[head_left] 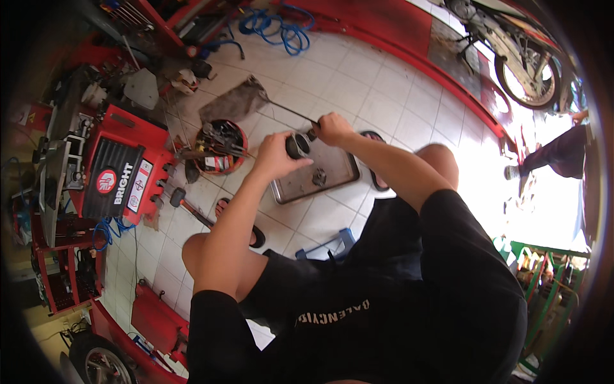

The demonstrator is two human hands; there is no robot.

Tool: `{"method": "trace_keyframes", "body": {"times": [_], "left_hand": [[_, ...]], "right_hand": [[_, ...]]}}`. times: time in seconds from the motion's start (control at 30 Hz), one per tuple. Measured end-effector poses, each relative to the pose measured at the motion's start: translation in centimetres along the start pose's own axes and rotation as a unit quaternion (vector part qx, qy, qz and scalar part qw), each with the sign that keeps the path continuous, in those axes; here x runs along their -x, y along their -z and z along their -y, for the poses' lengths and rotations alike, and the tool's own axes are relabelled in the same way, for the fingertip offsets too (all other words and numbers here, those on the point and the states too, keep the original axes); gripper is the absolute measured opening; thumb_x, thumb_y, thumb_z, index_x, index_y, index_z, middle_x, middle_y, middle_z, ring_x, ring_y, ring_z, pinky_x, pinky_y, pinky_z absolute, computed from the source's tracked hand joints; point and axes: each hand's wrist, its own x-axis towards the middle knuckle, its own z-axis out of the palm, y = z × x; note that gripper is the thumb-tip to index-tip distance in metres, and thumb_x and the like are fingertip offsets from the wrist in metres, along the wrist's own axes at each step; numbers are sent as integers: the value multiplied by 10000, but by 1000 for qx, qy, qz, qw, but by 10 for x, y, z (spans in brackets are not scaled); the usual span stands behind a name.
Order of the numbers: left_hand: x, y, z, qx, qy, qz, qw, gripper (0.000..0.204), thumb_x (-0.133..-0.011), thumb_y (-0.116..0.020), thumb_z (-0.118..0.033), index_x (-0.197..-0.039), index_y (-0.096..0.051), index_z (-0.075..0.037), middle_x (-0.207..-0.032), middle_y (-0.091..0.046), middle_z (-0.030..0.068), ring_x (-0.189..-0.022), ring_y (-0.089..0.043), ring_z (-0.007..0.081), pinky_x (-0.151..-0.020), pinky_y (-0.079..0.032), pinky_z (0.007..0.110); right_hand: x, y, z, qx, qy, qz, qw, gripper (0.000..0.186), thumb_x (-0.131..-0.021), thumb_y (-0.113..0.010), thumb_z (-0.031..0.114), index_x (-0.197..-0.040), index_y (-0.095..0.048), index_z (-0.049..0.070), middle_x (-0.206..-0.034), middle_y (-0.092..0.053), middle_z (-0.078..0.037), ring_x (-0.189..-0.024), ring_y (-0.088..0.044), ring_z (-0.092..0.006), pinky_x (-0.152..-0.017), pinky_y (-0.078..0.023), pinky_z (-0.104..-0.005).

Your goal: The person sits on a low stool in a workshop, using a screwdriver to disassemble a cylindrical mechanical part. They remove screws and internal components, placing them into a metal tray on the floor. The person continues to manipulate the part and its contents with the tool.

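Note:
Over a shallow metal tray (279, 192) on the floor, my left hand (274, 159) grips a short dark metal cylinder (297, 146) with a lighter rim. Just to its right, my right hand (332, 130) is closed, its fingers curled on a small dark thing (312, 134) against the cylinder; its kind is not clear. A small dark metal part (319, 176) lies in the tray below. A thin dark rod (291, 111) runs from a grey, flat dustpan-like piece (233, 102) toward my right hand; whether they touch I cannot tell.
Left of the tray stands a round red basket (242, 160) full of tools. A mallet (179, 197) lies near my left foot, by a red machine (118, 169). A blue stool (345, 240) is below me. Blue hose (281, 29) coils at the back; a motorcycle (521, 57) stands far right.

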Motion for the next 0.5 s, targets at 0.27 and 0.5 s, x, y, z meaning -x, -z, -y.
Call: {"method": "trace_keyframes", "body": {"times": [0.27, 0.5], "left_hand": [[18, -102, 136, 74, 276, -42, 957, 598, -613, -950, -353, -992, -706, 40, -955, -758, 157, -892, -736, 280, -808, -571, 381], [31, -170, 229, 186, 464, 6, 866, 598, -713, -891, -369, -1074, -700, 68, -1045, -743, 197, -987, -718, 310, -857, -543, 397]], "right_hand": [[-15, -60, -49, 8, -67, 31, 997, 345, -930, -576, 284, -993, -749, -8, -1042, -724, -235, -1012, -697, -408, -883, -562, -479], [-24, -164, -74, -149, -252, -21, 956, 399, -952, -573, 358, -987, -755, 3, -1025, -720, -253, -1015, -684, -435, -887, -550, -499]]}}
